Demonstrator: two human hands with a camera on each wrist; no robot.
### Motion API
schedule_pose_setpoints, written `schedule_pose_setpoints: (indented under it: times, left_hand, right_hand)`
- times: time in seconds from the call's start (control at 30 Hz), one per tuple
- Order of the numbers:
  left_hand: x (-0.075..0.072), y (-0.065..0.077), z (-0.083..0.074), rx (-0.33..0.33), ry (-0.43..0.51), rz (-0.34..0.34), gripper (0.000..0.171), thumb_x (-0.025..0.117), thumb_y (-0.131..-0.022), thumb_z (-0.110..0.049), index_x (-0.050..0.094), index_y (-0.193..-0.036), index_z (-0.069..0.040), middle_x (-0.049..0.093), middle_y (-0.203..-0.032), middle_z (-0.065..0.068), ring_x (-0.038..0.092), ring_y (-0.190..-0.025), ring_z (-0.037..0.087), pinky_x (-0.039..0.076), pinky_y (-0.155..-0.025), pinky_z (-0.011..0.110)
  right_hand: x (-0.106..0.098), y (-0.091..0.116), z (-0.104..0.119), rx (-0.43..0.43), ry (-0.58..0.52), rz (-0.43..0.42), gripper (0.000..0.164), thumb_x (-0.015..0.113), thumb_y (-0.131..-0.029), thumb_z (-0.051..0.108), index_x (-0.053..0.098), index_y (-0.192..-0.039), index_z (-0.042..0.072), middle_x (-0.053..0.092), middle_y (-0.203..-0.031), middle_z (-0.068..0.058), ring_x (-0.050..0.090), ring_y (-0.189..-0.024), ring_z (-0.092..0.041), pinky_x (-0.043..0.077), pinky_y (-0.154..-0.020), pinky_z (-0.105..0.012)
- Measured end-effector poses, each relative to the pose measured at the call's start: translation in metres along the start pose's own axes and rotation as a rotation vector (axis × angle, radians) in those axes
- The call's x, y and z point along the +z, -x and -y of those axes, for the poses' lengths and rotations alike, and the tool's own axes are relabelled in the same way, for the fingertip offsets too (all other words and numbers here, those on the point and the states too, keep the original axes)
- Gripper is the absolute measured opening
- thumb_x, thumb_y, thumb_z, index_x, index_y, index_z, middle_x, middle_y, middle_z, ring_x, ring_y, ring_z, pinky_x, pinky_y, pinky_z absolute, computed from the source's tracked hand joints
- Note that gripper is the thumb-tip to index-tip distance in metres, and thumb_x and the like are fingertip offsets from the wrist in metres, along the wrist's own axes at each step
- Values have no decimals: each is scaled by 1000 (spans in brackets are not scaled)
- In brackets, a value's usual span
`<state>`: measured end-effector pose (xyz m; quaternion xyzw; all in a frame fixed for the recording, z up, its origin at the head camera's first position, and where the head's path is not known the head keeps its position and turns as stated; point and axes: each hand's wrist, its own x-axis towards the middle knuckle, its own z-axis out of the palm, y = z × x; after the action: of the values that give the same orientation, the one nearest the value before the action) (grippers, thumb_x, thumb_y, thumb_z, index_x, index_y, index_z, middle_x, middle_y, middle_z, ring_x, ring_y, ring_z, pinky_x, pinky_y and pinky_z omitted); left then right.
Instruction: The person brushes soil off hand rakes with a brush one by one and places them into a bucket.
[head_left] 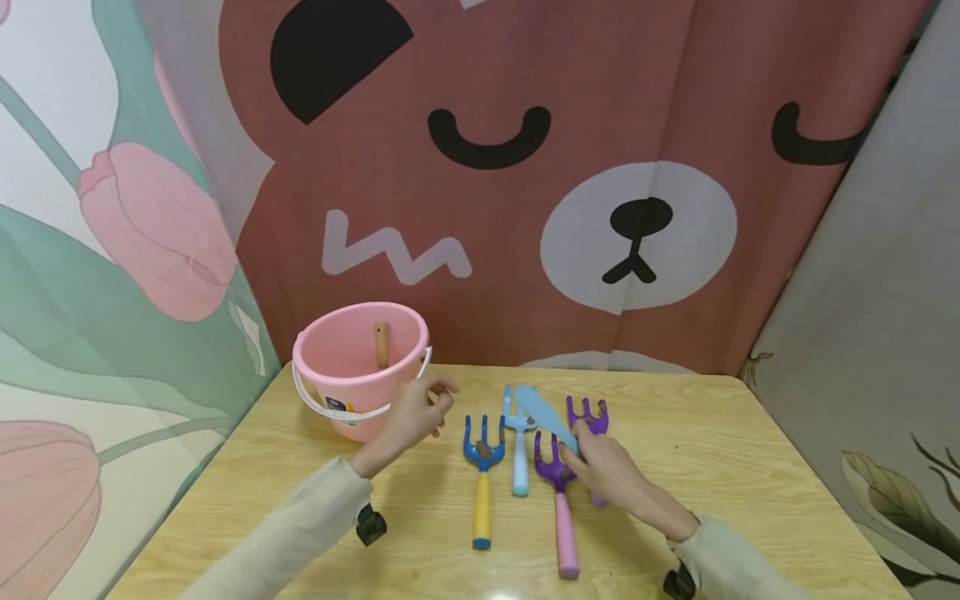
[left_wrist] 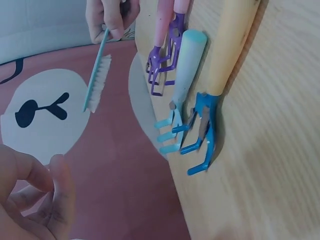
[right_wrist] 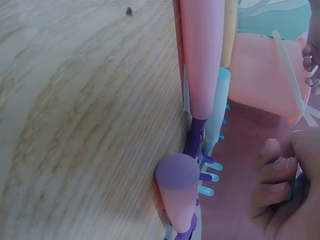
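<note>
In the head view my right hand (head_left: 611,467) grips a light blue brush (head_left: 542,417) by its handle; white bristles line one edge in the left wrist view. It hovers over purple hand rakes with pink handles, one nearer (head_left: 566,533) and one farther (head_left: 591,421), partly hidden behind the hand. Beside them lie a light blue hand rake (head_left: 520,467) and a blue hand rake with a yellow handle (head_left: 482,504). Brown bits cling to several tines. My left hand (head_left: 408,412), loosely curled and holding nothing, is in front of the pink bucket (head_left: 375,392).
A wooden handle (head_left: 382,346) leans inside the bucket, whose white bail (head_left: 322,408) hangs down in front. Behind the wooden table (head_left: 712,467) hangs a cloth printed with a bear (head_left: 495,208). More printed cloth (head_left: 877,292) borders the right side.
</note>
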<state>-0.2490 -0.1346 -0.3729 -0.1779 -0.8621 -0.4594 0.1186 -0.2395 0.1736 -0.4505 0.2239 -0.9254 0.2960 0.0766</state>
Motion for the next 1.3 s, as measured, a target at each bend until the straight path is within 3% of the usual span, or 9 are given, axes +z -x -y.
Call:
schedule_pose_setpoints:
  times: [0.17, 0.4, 0.63, 0.97, 1.2, 1.3]
  left_hand:
    - [8, 4, 10, -57, 65, 46, 19, 53, -90, 5, 68, -103, 1, 62, -78, 6, 58, -46, 21, 53, -43, 35]
    - [18, 9, 23, -113, 138, 87, 19, 53, -90, 7, 65, -103, 4, 60, -76, 7, 59, -49, 22, 56, -49, 49]
    - [22, 15, 28, -138, 135, 124, 17, 53, -92, 5, 64, -105, 3, 61, -78, 7, 61, -53, 25, 56, -49, 41]
    - [30, 22, 34, -111, 84, 121, 16, 56, -90, 4, 63, -105, 3, 64, -78, 15, 57, -48, 16, 56, -48, 46]
    - [40, 27, 43, -176, 81, 124, 15, 57, -90, 2, 59, -105, 3, 62, -77, 10, 57, -48, 14, 56, -47, 40]
    - [44, 29, 44, -203, 96, 151, 15, 59, -90, 2, 55, -104, 7, 60, -76, 8, 60, -49, 22, 56, -47, 38]
  right_hand:
    - [1, 0, 1, 0, -18, 9, 11, 59, -99, 13, 52, -102, 5, 40, -55, 11, 29, -39, 3, 23, -36, -15]
    - [-1, 1, 1, -3, -14, 20, 24, 55, -102, 16, 49, -122, 3, 38, -52, 13, 26, -36, 5, 22, -35, -15]
    - [1, 4, -1, -30, -35, 35, 11, 54, -102, 13, 44, -106, 8, 37, -57, 12, 27, -38, 6, 22, -35, -14]
    - [1, 2, 2, -6, -17, 47, 19, 56, -102, 24, 45, -95, 10, 38, -58, 10, 28, -42, 1, 22, -38, -14]
    - [1, 3, 5, -13, 41, 15, 21, 62, -99, 24, 48, -89, 11, 37, -55, 11, 30, -41, 0, 23, -39, -15]
    - [1, 2, 5, -25, 58, 6, 22, 64, -98, 23, 48, -88, 12, 37, -55, 11, 30, -41, 0, 23, -39, -15]
